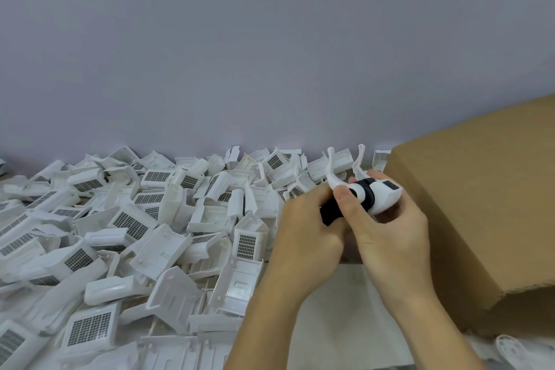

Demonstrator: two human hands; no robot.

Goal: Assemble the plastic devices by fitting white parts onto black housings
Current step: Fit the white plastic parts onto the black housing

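Both hands hold one device above the table at right of centre. My left hand [309, 228] grips its black housing [330, 212], which sticks out down-left. My right hand [387, 237] curls round the white rounded body [384, 194] with a black ring [367, 192] and a small dark window. Two thin white antenna-like prongs [332, 167] rise from the device's far side. My right thumb presses near the joint between white and black parts. A large heap of white plastic parts [129, 234], many with dark grid panels, covers the table to the left.
A brown cardboard box [480, 219] stands at the right, close to my right hand. A white round ribbed part [510, 350] lies at the bottom right. A pale wall runs behind the heap. Bare table surface [339, 318] shows between my forearms.
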